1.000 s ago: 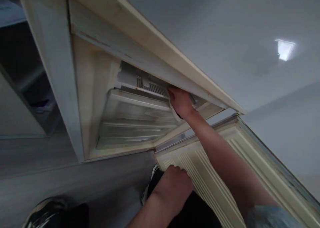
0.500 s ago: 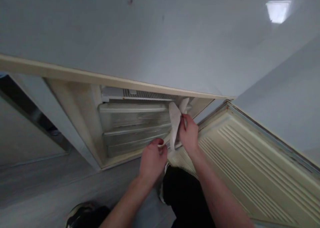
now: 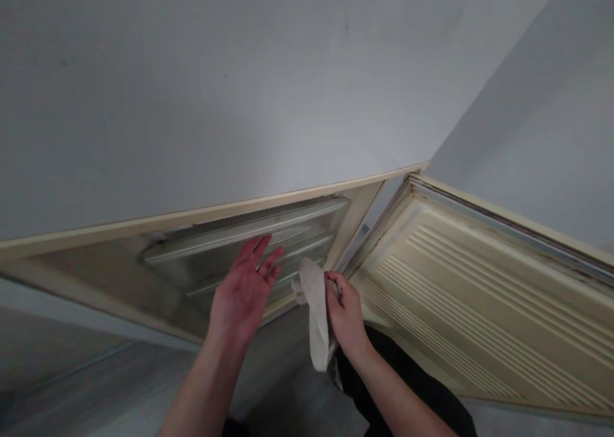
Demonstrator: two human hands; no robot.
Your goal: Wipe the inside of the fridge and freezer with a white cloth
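Observation:
Pinched in the fingers of my right hand (image 3: 346, 315) is a pale cloth (image 3: 315, 315), hanging in a folded strip down past the front edge of the open cabinet. My left hand (image 3: 242, 296) is open, palm turned up and fingers spread, in front of the clear drawer fronts (image 3: 292, 234) inside a refrigerator compartment. Whether its fingertips touch a drawer I cannot tell. The cloth hangs to the right of my left hand, apart from it.
A cream ribbed refrigerator door (image 3: 470, 309) stands swung open on the right, its seal stained brown. The large grey-white top (image 3: 240, 104) of the cabinet spans the upper view. Below lie the grey floor (image 3: 283, 373) and my dark-trousered leg (image 3: 422, 386).
The cloth has come out of the compartment's right side, toward me and lower, in my right hand. My left hand has moved left and opened. The view has turned.

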